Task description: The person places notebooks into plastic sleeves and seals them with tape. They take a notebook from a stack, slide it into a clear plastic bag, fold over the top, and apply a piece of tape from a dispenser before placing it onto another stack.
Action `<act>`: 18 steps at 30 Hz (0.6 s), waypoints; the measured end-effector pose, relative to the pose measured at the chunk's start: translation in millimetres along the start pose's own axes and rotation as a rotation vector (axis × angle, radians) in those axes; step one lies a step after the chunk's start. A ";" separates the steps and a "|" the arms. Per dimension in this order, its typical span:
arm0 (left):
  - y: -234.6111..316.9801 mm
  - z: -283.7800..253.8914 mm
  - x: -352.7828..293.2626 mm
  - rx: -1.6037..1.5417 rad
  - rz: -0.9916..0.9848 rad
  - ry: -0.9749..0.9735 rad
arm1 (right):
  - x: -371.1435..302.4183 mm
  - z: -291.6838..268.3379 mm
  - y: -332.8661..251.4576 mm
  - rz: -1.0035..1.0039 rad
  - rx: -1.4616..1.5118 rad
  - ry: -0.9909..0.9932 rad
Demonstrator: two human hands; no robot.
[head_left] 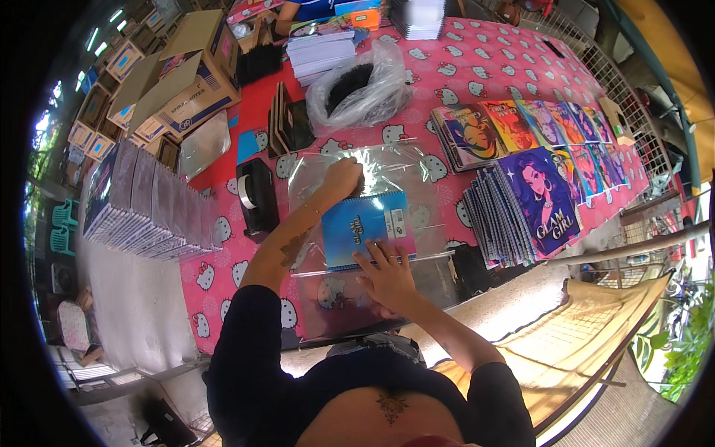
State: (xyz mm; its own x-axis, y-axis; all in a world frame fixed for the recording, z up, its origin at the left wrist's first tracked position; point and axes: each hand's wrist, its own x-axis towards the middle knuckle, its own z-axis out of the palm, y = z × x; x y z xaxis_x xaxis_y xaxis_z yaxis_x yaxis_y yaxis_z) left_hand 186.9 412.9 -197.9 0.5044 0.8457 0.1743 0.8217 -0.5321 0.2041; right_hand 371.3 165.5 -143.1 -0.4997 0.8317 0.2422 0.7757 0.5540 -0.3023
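Note:
A blue and pink spiral notebook (pixel 341 232) lies on a wide clear plastic sheet (pixel 408 165) in front of me. My right hand (pixel 386 277) rests on the notebook's lower part, fingers spread. Just above its upper edge, my left hand (pixel 344 177) is closed on or against the plastic; whether it pinches anything is hidden under the fingers. To the left of the sheet stands a black tape dispenser (pixel 257 200) with a pale roll.
Spiral notebooks (pixel 540 201) with bright covers are stacked and spread at right. Bundled notebooks (pixel 145 201) stand at left, below an open cardboard box (pixel 186 100). Beyond my hands sits a clear bag (pixel 391 93) with black contents. Another person's arm (pixel 285 16) shows across the table.

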 end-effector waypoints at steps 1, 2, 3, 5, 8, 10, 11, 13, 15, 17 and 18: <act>10.2 -13.3 6.7 -0.104 -0.040 0.032 | 0.0 0.7 1.6 0.016 -0.005 0.007; 19.3 -28.2 11.2 -0.208 -0.082 0.062 | -1.1 1.2 2.5 0.033 -0.009 0.008; 23.1 -43.7 9.9 -0.302 -0.142 0.098 | -0.2 0.4 0.2 0.028 -0.006 0.010; 9.7 -28.7 13.6 -0.160 -0.115 0.148 | 0.9 -2.0 -2.5 0.017 -0.003 0.022; -5.1 -12.6 14.5 0.079 0.048 0.170 | 0.8 -5.3 -4.2 -0.001 -0.006 0.029; 1.1 -19.2 18.1 0.089 0.106 0.203 | -1.4 -5.9 -4.1 -0.002 -0.012 0.027; 2.6 -24.2 19.2 -0.015 0.052 0.111 | -2.0 -5.8 -4.7 -0.005 -0.007 0.035; 17.8 -50.3 24.4 -0.224 -0.047 -0.070 | -2.2 -6.2 -3.4 -0.009 -0.004 0.054; 33.4 -66.7 20.9 -0.097 0.030 0.067 | -5.6 -4.5 -1.7 -0.013 -0.017 0.069; 45.7 -81.1 10.4 0.081 0.142 0.174 | -8.3 -0.3 -1.8 -0.022 -0.016 0.081; 55.1 -93.5 3.8 0.192 0.216 0.215 | -9.1 -0.4 -1.0 -0.030 -0.013 0.084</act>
State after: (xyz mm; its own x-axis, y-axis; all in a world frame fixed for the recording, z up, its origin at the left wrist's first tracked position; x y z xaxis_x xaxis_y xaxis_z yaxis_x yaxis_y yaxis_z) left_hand 209.3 383.0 -95.9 0.6210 0.6760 0.3967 0.7476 -0.6628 -0.0409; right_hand 375.2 157.4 -144.7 -0.4890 0.8085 0.3274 0.7662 0.5775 -0.2817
